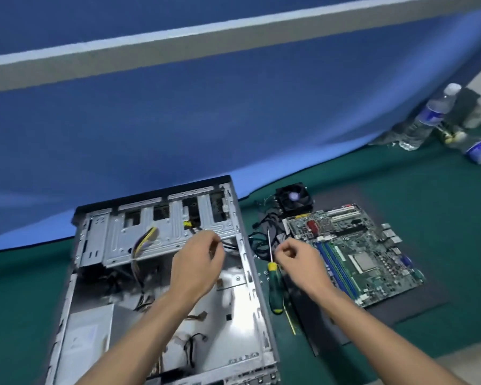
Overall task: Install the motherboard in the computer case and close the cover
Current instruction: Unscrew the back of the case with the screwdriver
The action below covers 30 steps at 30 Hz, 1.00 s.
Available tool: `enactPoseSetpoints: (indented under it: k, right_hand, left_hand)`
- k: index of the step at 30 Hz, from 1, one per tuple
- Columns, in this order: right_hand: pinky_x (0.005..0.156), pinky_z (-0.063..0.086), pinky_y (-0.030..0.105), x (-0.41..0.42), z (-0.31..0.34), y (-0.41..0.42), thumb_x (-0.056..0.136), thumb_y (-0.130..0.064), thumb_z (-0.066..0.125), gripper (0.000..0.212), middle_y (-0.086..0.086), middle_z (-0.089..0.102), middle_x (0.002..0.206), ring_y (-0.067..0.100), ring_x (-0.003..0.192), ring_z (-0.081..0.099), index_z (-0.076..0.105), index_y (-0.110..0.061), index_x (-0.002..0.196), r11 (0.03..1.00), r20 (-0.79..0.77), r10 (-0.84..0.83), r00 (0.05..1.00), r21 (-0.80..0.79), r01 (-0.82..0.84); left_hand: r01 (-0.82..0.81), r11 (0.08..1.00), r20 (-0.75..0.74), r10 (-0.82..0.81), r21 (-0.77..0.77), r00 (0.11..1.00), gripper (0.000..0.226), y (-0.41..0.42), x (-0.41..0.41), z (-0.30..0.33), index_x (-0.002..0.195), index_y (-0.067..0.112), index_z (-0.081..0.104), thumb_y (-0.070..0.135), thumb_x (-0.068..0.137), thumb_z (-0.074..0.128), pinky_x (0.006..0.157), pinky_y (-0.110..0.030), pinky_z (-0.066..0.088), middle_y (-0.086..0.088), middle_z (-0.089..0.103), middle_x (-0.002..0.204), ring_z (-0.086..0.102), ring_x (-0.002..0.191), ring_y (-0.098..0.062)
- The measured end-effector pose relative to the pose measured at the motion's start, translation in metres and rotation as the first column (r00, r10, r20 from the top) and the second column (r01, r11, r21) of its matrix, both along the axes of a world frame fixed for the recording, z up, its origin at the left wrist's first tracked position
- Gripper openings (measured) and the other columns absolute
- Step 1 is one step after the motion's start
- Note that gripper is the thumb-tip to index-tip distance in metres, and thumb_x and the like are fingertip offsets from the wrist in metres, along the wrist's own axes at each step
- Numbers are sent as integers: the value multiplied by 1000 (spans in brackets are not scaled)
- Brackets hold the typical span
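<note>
a person's two bare forearms reach forward over a green work mat [400, 168], seen from a head camera looking down. the left hand [197, 262] hovers over the open grey metal computer case [250, 279], which lies on its side with its inside exposed. its fingers are curled, and thin black cables [231, 245] run out from just beyond the fingertips toward the case's right wall; it looks to be gripping them, though the blur leaves this unsure. the right hand [297, 259] hangs just outside that wall, fingers curled loosely with thumb and forefinger close together; whether it pinches anything cannot be told.

just to the left of the right hand lies a screwdriver with a green and yellow handle [275, 287], its shaft pointing away from the person. to that hand's right, close by, the green motherboard with blue memory slots [372, 259] lies flat on a dark sheet [428, 295], outside the case. beyond the right hand sits a black cooler fan [292, 201] among loose wires.

the step in hand seems to be clearing cables off the case floor. the board is not yet installed and the cover not closed. the next move likely calls for holding the cables aside, then lifting the board by its edges and lowering it level into the case.
</note>
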State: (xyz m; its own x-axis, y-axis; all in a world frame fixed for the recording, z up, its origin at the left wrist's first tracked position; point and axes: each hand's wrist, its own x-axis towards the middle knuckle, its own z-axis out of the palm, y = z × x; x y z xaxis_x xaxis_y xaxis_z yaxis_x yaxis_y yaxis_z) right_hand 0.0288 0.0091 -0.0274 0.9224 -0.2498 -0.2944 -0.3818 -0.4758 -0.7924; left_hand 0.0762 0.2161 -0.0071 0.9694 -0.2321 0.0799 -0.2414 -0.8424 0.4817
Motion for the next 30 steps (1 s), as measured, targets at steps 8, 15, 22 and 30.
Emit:
enactPoseSetpoints:
  k: [8, 15, 22, 30]
  right_hand:
    - [88, 44, 25, 53, -53, -4, 92, -25, 59, 15, -9, 64, 105, 8, 98, 49, 68, -22, 104, 920, -5, 301, 954, -262, -292]
    - [94, 31, 29, 73, -85, 7, 92, -28, 59, 27, -8, 57, 113, 14, 102, 35, 66, -26, 118, 685, -104, 566, 818, -492, -537]
    - [96, 31, 33, 78, -96, 13, 90, -31, 61, 27, -2, 56, 119, 18, 110, 39, 65, -22, 116, 581, -196, 604, 772, -555, -595]
    - [94, 32, 30, 76, -103, 16, 93, -22, 54, 17, -3, 57, 109, 16, 104, 39, 66, -21, 105, 722, -114, 543, 832, -443, -532]
  left_hand:
    - [-28, 965, -100, 56, 262, 993, 17, -36, 32, -12, 85, 23, 46, 32, 96, 37, 58, -24, 31, 6, 44, 85, 42, 81, -11]
    - [-41, 938, -154, 100, 345, 983, 16, -44, 33, -11, 88, 23, 44, 30, 96, 32, 59, -25, 32, 5, 41, 92, 39, 88, -12]
    - [-63, 938, -148, 120, 342, 982, 14, -46, 29, -10, 88, 22, 40, 30, 97, 33, 59, -25, 29, 7, 34, 91, 32, 86, -12]
    - [-99, 933, -152, 160, 347, 975, 16, -46, 29, -13, 88, 21, 45, 30, 97, 35, 58, -25, 27, 8, 35, 90, 32, 87, -11]
